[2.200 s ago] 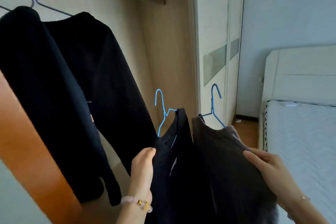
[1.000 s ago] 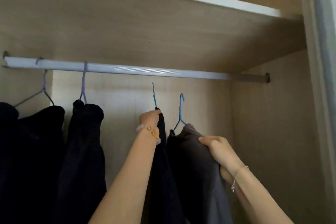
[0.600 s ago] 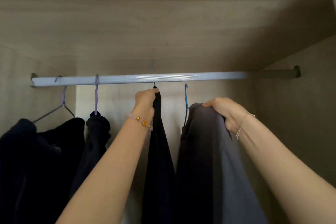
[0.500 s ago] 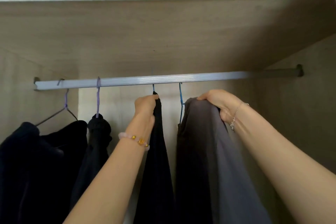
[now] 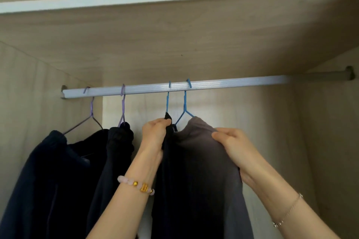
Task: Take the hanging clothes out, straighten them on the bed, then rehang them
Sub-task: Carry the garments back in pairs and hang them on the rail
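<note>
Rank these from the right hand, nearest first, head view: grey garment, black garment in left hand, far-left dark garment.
1. grey garment, gripped by the right hand itself.
2. black garment, just to its left, held by the left hand.
3. far-left dark garment, by the rod's left end.

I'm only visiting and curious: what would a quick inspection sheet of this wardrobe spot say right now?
Surface: bed not in view; a pale rail spans the wardrobe.
Job's things: black garment on the left blue hanger and grey garment on the right blue hanger, both hooks over the rail. Further left, a wide dark garment and a bunched dark garment hang on purple hangers.
Clutter: nothing seen.
Hands: left hand grips the black garment's top; right hand grips the grey garment's shoulder.
Cables: nothing seen.
Surroundings: shelf above; wardrobe wall at the right.
</note>
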A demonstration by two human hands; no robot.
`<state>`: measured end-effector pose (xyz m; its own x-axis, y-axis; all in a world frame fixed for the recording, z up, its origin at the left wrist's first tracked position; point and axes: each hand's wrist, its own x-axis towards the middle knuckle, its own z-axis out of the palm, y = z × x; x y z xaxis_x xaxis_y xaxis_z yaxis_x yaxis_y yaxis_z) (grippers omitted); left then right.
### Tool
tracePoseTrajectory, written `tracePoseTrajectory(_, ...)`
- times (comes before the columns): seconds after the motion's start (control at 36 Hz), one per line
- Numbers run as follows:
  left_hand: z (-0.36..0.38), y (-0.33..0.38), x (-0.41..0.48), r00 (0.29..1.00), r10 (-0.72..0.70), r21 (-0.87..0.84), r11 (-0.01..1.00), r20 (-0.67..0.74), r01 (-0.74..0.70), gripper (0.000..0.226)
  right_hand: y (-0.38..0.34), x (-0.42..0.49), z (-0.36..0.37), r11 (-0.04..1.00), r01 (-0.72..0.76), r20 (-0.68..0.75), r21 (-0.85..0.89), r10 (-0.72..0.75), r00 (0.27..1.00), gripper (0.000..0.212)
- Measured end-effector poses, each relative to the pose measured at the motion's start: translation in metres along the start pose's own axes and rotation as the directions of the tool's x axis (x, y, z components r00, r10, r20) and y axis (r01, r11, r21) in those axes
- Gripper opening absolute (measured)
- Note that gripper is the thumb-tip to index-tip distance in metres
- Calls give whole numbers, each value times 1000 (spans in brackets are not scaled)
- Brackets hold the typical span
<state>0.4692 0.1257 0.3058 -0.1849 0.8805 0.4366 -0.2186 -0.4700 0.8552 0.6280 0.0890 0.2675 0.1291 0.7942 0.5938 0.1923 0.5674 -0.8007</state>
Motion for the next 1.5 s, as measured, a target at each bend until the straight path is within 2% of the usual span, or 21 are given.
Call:
tracePoseTrajectory(0.08, -5, 1, -2, 999, 13, 55, 998, 34, -15, 26, 7, 1, 2, 993, 47, -4, -108, -48, 999, 26)
tracePoseTrajectory(0.14, -8, 0, -3, 998, 17, 97, 995, 63, -23, 24, 11, 4, 3, 962, 78, -9, -262, -83, 996, 26)
tracePoseTrajectory(0.22, -14, -3, -1, 996, 7, 161, 987, 84, -21, 7, 11, 4, 2, 877, 101, -16, -471, -123, 992, 25)
tracePoseTrajectory(0.33, -21, 0, 3, 994, -12, 287, 958, 105, -18, 42, -7, 8, -5, 845, 62, 41, -532, -47, 998, 26)
tracePoseTrajectory(0.39, -23, 5, 4, 989, -23, 344, 939, 145, -29, 50, -19, 17, -6, 808, 49, 40, -588, -32, 999, 43)
tracePoseTrajectory(0.47, -20, 10, 8, 981, -18, 412, 909, 194, -64, 55, -27, 33, 0, 664, 70, 27, -745, -74, 997, 50)
tracePoseTrajectory(0.58, -14, 11, 12, 979, -11, 425, 902, 203, -78, 55, -25, 47, 11, 432, 111, 67, -895, -115, 991, 33)
tracePoseTrajectory(0.69, -13, 9, 14, 978, -16, 384, 921, 208, -67, 51, -13, 52, -6, 316, 82, 39, -945, -142, 989, 31)
tracePoseTrajectory(0.81, -15, 9, 10, 974, 7, 351, 932, 228, -89, 25, -4, 45, -43, 320, -28, -79, -947, -148, 986, 38)
tracePoseTrajectory(0.86, -16, 9, 9, 972, 12, 324, 942, 234, -90, 21, -5, 39, -63, 334, -91, -144, -938, -139, 980, 40)
tracePoseTrajectory(1.03, -13, 4, 7, 957, 8, 222, 972, 289, -76, 35, -9, 25, -121, 353, -276, -327, -894, -93, 940, 40)
tracePoseTrajectory(1.25, 3, -7, 8, 960, 37, 182, 979, 279, -91, 30, -15, 19, -152, 380, -433, -495, -817, -77, 866, 36)
tracePoseTrajectory(1.36, 12, -10, 6, 949, 22, 207, 974, 316, -91, 28, -15, 19, -159, 394, -503, -569, -769, -64, 820, 34)
tracePoseTrajectory(1.5, 33, -11, 3, 919, 22, 268, 953, 395, -138, 29, -14, 20, -159, 369, -527, -589, -765, -73, 805, 33)
